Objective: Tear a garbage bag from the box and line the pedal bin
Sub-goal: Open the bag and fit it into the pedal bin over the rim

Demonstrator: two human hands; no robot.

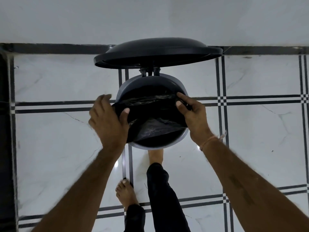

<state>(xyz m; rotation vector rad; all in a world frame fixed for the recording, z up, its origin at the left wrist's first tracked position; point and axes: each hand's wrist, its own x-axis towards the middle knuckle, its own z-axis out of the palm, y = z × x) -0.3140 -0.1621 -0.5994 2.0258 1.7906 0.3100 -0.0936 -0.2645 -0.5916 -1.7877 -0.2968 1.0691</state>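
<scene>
A grey round pedal bin (147, 147) stands on the floor below me, its black lid (158, 52) raised open behind it. A black garbage bag (150, 118) is stretched across the bin's mouth, partly hanging inside. My left hand (107, 121) grips the bag's edge at the bin's left rim, thumb over the plastic. My right hand (194, 114) pinches the bag's edge at the right rim. My right foot (155, 156) is pushed under the bin's front, where the pedal is hidden. The bag box is not in view.
White marble floor tiles (50, 148) with black line borders surround the bin. A white wall (150, 19) rises right behind the lid. My left bare foot (125, 193) stands behind the bin. A dark edge (5, 131) runs along the far left.
</scene>
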